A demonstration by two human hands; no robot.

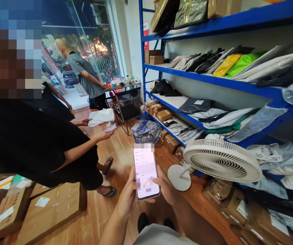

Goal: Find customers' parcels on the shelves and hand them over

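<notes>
A smartphone [146, 165] with a lit screen is held upright in front of me, text lines above and an on-screen keyboard below. My left hand [128, 192] wraps its left edge, with the thumb at the lower left of the screen. From the other side my right hand [167, 185] grips the phone, its thumb over the right part of the keyboard. Some fingers are hidden behind the phone. Close by on the left, a person in black holds a white bag [102, 117] in one hand and a phone [110, 127] in the other.
Blue shelves [212, 77] full of parcels line the right side. A white fan [223, 160] stands before them on a round base. Cardboard boxes [52, 211] cover the floor at left. Another person [85, 71] stands by a cluttered table [121, 87] near the glass front.
</notes>
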